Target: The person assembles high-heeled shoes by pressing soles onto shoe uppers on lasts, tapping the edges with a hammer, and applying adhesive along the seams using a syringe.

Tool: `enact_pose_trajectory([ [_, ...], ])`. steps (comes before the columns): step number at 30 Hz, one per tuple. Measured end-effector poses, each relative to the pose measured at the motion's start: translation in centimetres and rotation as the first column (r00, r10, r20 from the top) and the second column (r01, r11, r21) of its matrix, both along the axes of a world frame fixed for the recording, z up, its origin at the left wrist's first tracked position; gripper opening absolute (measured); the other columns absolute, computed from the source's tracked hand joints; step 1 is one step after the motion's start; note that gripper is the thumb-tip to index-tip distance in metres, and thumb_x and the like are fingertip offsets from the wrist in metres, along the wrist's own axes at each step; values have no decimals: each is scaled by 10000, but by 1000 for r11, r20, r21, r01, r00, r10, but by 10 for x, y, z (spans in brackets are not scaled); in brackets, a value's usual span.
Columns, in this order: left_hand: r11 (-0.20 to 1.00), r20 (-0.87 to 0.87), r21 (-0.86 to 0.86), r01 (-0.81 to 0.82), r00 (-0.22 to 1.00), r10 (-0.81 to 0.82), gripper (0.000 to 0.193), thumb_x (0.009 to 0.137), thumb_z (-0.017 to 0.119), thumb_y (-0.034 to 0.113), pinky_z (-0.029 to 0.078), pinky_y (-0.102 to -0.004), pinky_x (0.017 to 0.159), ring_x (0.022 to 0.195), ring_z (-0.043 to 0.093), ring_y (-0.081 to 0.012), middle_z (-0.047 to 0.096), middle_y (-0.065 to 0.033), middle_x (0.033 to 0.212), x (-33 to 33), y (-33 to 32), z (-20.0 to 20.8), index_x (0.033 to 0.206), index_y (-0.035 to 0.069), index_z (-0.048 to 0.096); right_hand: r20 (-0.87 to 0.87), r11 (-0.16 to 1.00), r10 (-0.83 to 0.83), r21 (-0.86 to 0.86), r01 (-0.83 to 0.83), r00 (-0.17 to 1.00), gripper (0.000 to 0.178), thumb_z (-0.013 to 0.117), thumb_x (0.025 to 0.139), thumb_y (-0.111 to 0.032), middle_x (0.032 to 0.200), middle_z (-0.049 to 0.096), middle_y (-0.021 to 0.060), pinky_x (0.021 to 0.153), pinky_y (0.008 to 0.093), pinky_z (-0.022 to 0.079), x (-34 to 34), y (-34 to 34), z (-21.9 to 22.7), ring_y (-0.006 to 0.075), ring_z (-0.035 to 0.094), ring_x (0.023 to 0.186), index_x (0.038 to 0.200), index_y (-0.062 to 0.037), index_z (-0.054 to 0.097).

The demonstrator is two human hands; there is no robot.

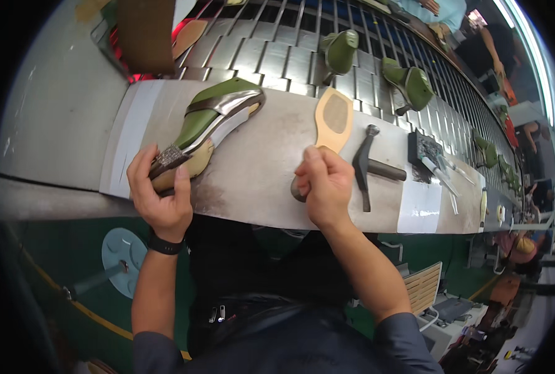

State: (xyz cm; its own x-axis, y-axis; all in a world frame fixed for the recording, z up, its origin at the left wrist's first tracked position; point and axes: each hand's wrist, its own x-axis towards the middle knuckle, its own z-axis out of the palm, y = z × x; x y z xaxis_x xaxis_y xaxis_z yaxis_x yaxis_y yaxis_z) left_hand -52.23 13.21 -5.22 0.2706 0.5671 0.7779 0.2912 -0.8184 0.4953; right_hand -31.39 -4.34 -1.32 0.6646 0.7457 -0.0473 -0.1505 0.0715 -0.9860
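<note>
A green shoe (199,121) with a silver strap lies on its side on the worktable's left part. My left hand (159,196) is closed round its glittery, dark heel end, thumb on the near side. My right hand (327,184) is a fist at the table's middle. From its far side sticks a tan insole (335,118) with a grey textured patch, its narrow end hidden by the fingers. A dark rounded end (297,189) shows left of the fist; its kind is unclear. Just right of this hand lies a hammer (366,165) with a dark head.
Behind the worktable (252,181) runs a metal slat conveyor (277,53) carrying several green shoes (341,53). A black box (424,149) with white-handled tools (442,174) stands at the right. A brown board (145,37) rises at the far left. Other people work at the far right.
</note>
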Motion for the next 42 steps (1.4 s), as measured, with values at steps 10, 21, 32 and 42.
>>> enact_pose_trajectory([
  [10, 999, 9, 46, 25, 1000, -25, 509, 877, 792, 133, 553, -424, 938, 1095, 663, -366, 674, -220, 1264, -7, 9, -5, 1324, -41, 622, -1, 997, 18, -78, -18, 1000, 525, 626, 1092, -249, 559, 495, -15, 455, 260, 300, -7, 18, -1, 61, 404, 481, 611, -59, 537],
  [21, 998, -24, 61, 13, 1000, -11, 560, 839, 795, 121, 495, -445, 1032, 1202, 598, -384, 605, -249, 1378, -12, 9, 0, 1343, -26, 601, 141, 989, -144, -16, 148, 979, 183, 727, 991, -117, 829, 609, 27, 655, 262, 474, -17, 9, -14, 71, 546, 720, 863, -23, 636],
  [32, -433, 535, -830, 352, 722, -439, 335, 1125, 560, 213, 592, -302, 884, 1006, 713, -137, 736, -101, 1161, -23, -146, -5, 1348, -29, 617, 612, 966, 224, -241, -90, 759, 420, 871, 767, 5, 1412, 616, 283, 999, 396, 589, -92, -116, 1, 367, 706, 1177, 1163, 25, 731],
  [42, -67, 236, -970, 232, 857, -459, 253, 982, 798, 160, 597, -280, 770, 891, 733, -130, 769, -96, 1042, -24, -159, -21, 1126, -41, 750, -36, 975, -35, -222, 27, 999, 205, 810, 934, -48, 1026, 781, 122, 826, 283, 582, -108, -121, -77, 137, 736, 910, 1115, 31, 755],
])
